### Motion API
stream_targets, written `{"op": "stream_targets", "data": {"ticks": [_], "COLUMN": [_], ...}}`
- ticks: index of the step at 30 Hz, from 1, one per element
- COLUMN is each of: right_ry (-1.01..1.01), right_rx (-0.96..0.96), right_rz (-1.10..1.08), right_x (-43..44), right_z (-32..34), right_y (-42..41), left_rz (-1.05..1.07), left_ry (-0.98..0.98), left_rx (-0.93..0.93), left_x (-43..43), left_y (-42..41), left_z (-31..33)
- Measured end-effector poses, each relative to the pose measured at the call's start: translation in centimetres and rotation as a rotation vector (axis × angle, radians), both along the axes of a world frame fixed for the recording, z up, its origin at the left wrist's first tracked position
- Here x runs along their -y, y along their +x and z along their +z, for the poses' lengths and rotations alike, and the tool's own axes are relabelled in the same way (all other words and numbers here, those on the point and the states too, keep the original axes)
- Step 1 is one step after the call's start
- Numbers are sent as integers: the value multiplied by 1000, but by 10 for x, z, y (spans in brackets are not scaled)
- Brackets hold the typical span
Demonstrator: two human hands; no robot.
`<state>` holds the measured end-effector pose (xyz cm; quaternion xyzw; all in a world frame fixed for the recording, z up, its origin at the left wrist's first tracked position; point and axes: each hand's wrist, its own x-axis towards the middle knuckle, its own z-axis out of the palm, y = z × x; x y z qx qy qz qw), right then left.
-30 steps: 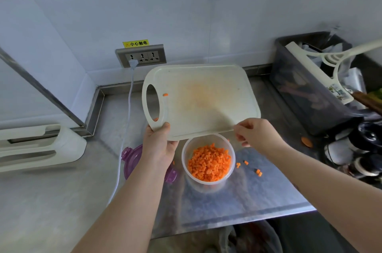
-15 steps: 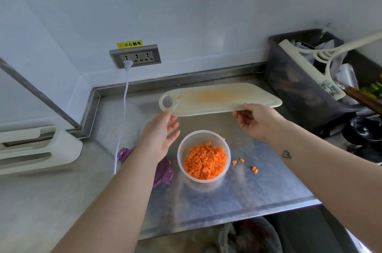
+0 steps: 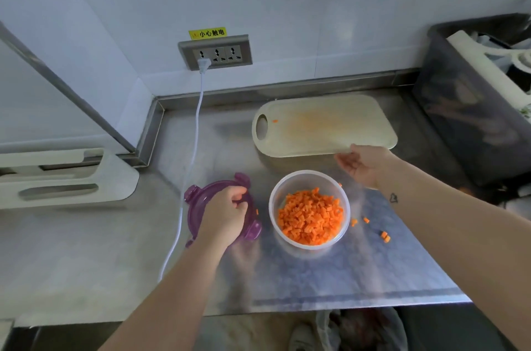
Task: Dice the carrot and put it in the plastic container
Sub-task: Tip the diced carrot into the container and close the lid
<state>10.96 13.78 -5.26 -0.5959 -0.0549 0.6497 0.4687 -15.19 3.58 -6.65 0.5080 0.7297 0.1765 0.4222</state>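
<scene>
Now the left hand, which a moment ago hung spread beneath the lifted board, has come down onto the purple lid lying on the steel counter. Its fingers curl over the lid's far rim and grip it. Just right of that hand stands the plastic container, upright and uncovered, with the diced carrot heaped inside. One cube lies between the hand and the container, and a few stray cubes sit on the counter on the body side of the right hand.

That hand hovers just past the container, palm turned up, fingers loose and slightly spread, holding nothing. Its fingertips are at the near edge of the cutting board, and I cannot tell whether they touch it. Beyond the hand, the board, which was tipped over the container a second ago, lies flat on the counter. It is bare but for an orange stain and one small piece beside its handle hole.

So the dicing and the tipping look finished. What remains seems to be gathering the strays and, judging by the left hand's grip, closing the container.
</scene>
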Motion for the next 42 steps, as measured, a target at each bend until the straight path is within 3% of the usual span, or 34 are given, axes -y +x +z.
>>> {"op": "stream_targets", "data": {"ticks": [3,5,9,12,18,24,33,36,38,40,42], "right_ry": [-14,19,235,393,472,404,363,331,327,294,277], "right_rx": [41,168,714,925,1114,1239,1198,1126,885,511,277], "right_rz": [45,133,534,752,819,897,1136,927,702,540,477], "right_x": [11,22,49,69,82,89,119,115,112,112,116], "right_z": [2,11,25,28,19,18,24,33,46,59,64], "right_y": [3,-1,-20,-29,-27,-18,-3,4,5,5,6], "left_rz": [-24,-18,-218,-409,-478,-184,66,157,225,330,427], "left_ry": [33,16,8,-7,88,336,751,817,773,629,459], "left_rx": [-321,-442,-575,-734,-775,-770,-465,-279,-121,197,534], "left_x": [6,11,22,29,32,29,22,25,21,15,13], "left_y": [-9,-10,1,12,14,15,23,36,42,47,53], "left_z": [-11,-11,-7,-10,-8,37,122,140,134,123,110]}}
